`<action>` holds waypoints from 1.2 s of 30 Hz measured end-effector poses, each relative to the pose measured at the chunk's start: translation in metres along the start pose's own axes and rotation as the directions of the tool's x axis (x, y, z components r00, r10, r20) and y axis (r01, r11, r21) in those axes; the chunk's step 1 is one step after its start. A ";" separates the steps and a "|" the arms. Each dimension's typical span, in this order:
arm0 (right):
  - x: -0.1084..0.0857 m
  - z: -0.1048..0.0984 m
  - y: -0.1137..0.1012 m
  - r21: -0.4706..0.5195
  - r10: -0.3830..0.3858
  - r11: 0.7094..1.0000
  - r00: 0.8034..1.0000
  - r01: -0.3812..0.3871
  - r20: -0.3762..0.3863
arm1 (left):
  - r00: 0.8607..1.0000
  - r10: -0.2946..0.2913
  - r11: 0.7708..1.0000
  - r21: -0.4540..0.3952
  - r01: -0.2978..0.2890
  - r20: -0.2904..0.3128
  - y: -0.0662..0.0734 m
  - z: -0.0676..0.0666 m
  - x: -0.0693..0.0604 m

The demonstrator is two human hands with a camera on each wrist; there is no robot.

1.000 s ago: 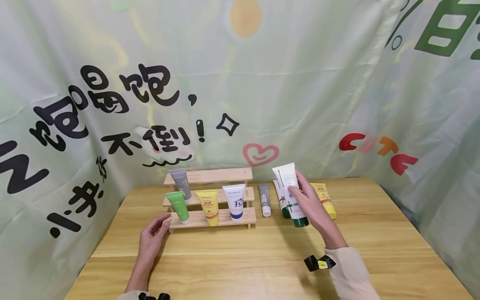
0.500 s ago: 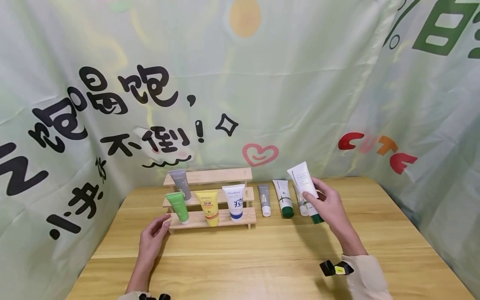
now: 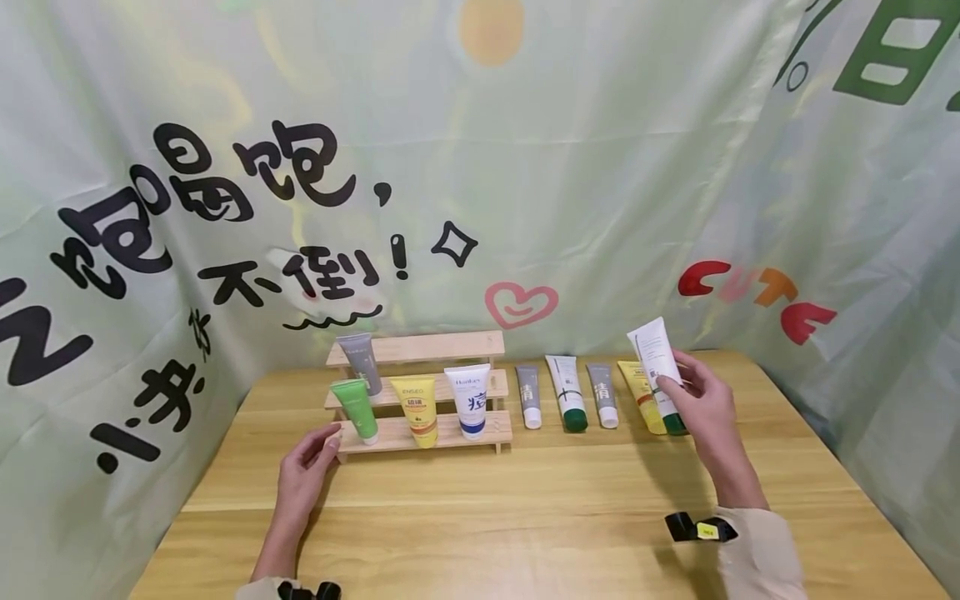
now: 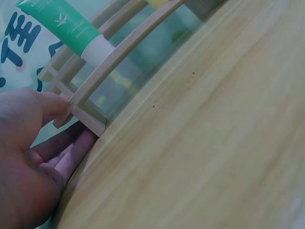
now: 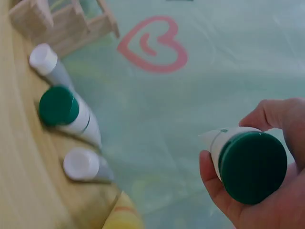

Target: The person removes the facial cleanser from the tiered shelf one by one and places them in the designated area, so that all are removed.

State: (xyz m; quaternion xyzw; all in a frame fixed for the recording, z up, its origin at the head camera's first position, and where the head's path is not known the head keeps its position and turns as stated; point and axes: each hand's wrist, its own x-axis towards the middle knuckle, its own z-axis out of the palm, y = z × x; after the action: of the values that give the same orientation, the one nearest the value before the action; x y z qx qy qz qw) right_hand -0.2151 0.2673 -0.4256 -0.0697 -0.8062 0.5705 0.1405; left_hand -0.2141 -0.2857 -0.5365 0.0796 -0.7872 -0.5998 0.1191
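My right hand (image 3: 708, 404) grips a white tube with a green cap (image 3: 654, 358), held up off the table, cap downward. In the right wrist view the green cap (image 5: 255, 167) faces the camera between thumb and fingers. My left hand (image 3: 303, 475) pinches the lower left end of a three-step wooden rack (image 3: 450, 433); in the left wrist view its thumb (image 4: 55, 105) lies on the shelf end. On the rack stand a green tube (image 3: 357, 412), a yellow tube (image 3: 417, 408), a white tube with a blue cap (image 3: 470, 400) and a grey tube (image 3: 362, 362).
Right of the rack, a grey tube (image 3: 529, 396), a white tube with a green cap (image 3: 567, 392), another grey tube (image 3: 603, 394) and a yellow tube (image 3: 637, 387) stand in a row on the wooden table (image 3: 480, 525). A printed curtain (image 3: 600, 208) hangs behind.
My right hand has carried the white tube rightward along the row, from beside the other green-capped tube to in front of the yellow one. The left hand stays at the rack.
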 end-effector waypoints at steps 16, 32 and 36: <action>0.016 -0.025 0.035 0.234 0.290 0.940 0.942 -0.246 -0.172 | 1.000 -0.008 1.000 0.002 0.008 -0.001 0.000 -0.001 -0.003; 0.029 -0.028 0.073 0.246 0.395 0.909 0.881 -0.336 -0.258 | 1.000 -0.008 1.000 -0.014 0.008 0.001 -0.001 0.000 0.001; 0.035 -0.027 0.084 0.208 0.378 0.922 0.881 -0.328 -0.284 | 1.000 -0.004 1.000 -0.025 0.004 0.000 0.000 0.000 0.000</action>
State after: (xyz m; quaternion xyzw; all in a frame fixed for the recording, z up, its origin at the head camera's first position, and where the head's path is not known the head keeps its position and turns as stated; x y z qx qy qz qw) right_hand -0.2444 0.3304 -0.4912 -0.2956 -0.7000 0.6282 0.1672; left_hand -0.2144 -0.2859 -0.5368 0.0797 -0.7793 -0.6100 0.1188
